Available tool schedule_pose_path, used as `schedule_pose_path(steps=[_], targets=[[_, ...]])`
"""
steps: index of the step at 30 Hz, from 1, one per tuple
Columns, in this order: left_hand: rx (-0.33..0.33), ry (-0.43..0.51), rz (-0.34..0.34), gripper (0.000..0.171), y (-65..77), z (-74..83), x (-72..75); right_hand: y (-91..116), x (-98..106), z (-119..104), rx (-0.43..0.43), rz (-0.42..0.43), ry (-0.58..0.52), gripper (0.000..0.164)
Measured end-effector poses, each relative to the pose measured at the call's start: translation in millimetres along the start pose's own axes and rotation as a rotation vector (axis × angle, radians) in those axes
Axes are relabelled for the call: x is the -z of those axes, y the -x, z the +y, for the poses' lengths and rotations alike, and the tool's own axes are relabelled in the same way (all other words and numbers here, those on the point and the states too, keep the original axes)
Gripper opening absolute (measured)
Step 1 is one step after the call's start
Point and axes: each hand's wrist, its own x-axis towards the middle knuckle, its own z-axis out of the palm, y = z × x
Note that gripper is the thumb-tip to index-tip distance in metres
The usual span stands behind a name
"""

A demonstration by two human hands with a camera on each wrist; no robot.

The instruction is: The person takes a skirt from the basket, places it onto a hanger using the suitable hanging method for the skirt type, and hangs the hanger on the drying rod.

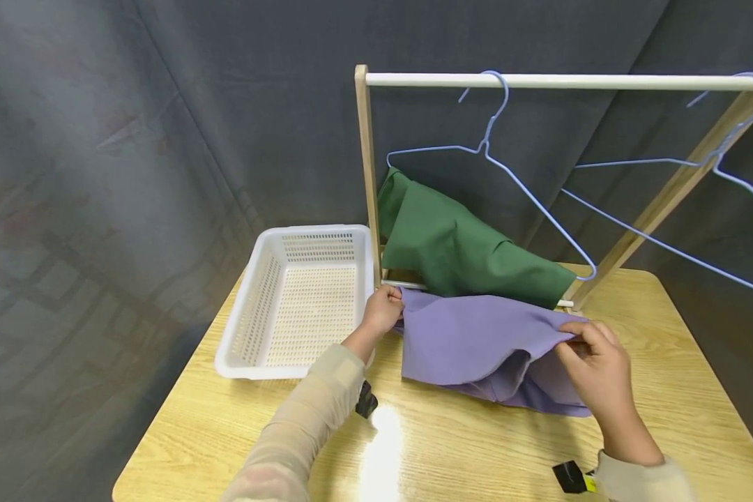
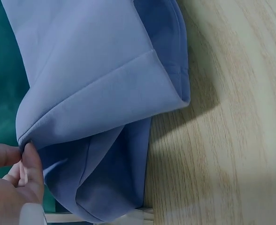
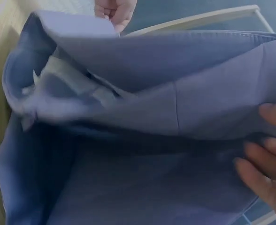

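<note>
A purple garment (image 1: 477, 335) with seams and an open hem is stretched between my two hands above the table; its exact kind cannot be told. My left hand (image 1: 384, 310) pinches its upper left corner, and the left wrist view shows thumb and finger together on a fold of the cloth. The right hand (image 1: 601, 364) grips the upper right edge between thumb and fingers. Inside the garment, in the right wrist view, a pale whitish piece (image 3: 65, 75) shows, blurred. Just behind, a green garment (image 1: 458, 237) hangs at a slant on a blue wire hanger (image 1: 527, 192).
A white perforated basket (image 1: 232, 348) stands left of the rack on the wooden table (image 1: 464, 453). The rack has a white rail (image 1: 571, 82) and wooden side posts. Another blue hanger (image 1: 671, 258) hangs at its right end. Grey curtain (image 1: 226, 104) lies behind.
</note>
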Motion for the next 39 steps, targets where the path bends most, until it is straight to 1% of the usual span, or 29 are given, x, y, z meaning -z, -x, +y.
schedule_pose_path(steps=[1, 3, 4, 6, 8, 10, 11, 13, 16, 18, 19, 21, 25, 27, 30, 32, 35, 37, 39], targets=[[-0.001, -0.002, -0.001, 0.007, -0.2, -0.2, -0.4, -1.9, 0.1, -11.5, 0.016, 0.028, 0.080, 0.014], [-0.002, -0.007, 0.000, 0.007, -0.4, -0.4, -0.9, -5.0, 0.4, -18.3, 0.099, 0.078, 0.136, 0.013], [-0.002, -0.006, 0.001, 0.007, -0.5, -0.3, -1.2, -6.7, 0.8, -19.8, 0.141, 0.089, 0.142, 0.012], [0.002, -0.005, 0.007, 0.007, -0.4, -0.1, -1.6, -9.3, 2.5, -20.4, 0.194, 0.069, 0.130, 0.013], [0.007, -0.004, 0.015, 0.006, -0.6, -0.5, -2.4, -11.4, 4.5, -19.1, 0.220, 0.016, 0.084, 0.016], [0.008, -0.010, 0.024, 0.006, -0.8, -1.0, -3.1, -12.4, 5.9, -19.7, 0.207, -0.044, 0.066, 0.019], [0.007, -0.012, 0.026, 0.006, -0.8, -1.4, -3.3, -12.2, 6.4, -20.1, 0.185, -0.073, 0.055, 0.020], [0.009, -0.016, 0.027, 0.006, -0.9, -2.1, -3.9, -12.3, 6.6, -21.1, 0.185, -0.122, 0.046, 0.024], [0.013, -0.017, 0.020, 0.006, -0.7, -2.0, -4.6, -13.4, 7.0, -21.4, 0.258, -0.209, 0.047, 0.040], [0.017, -0.020, 0.017, 0.006, -0.8, -1.6, -4.7, -15.1, 7.4, -20.0, 0.336, -0.277, 0.028, 0.050], [0.014, -0.025, 0.019, 0.006, -1.0, -1.5, -4.4, -16.0, 7.8, -19.4, 0.364, -0.308, 0.017, 0.054], [0.009, -0.038, 0.026, 0.006, -1.8, -1.3, -3.8, -17.7, 9.1, -19.0, 0.402, -0.340, 0.014, 0.055], [0.001, -0.066, 0.034, 0.005, -2.6, -0.6, -2.7, -19.6, 12.7, -20.1, 0.393, -0.361, 0.045, 0.052], [0.000, -0.071, 0.032, 0.005, -2.6, -0.2, -2.6, -20.2, 13.9, -19.6, 0.415, -0.368, 0.043, 0.050], [-0.012, -0.077, 0.039, 0.006, -2.1, 0.6, -2.2, -21.1, 14.0, -19.3, 0.454, -0.399, 0.006, 0.047], [-0.021, -0.092, 0.045, 0.005, -2.1, 0.7, -2.4, -21.7, 14.0, -21.5, 0.458, -0.429, -0.018, 0.046], [-0.014, -0.120, 0.046, 0.006, -3.1, 0.4, -2.9, -21.2, 14.2, -27.7, 0.389, -0.460, -0.021, 0.047], [0.002, -0.137, 0.034, 0.007, -5.1, -1.0, -3.7, -20.8, 13.1, -31.4, 0.339, -0.440, -0.024, 0.045], [0.003, -0.149, 0.021, 0.007, -9.1, -6.4, -5.2, -20.2, 11.7, -34.2, 0.302, -0.415, -0.020, 0.044]])
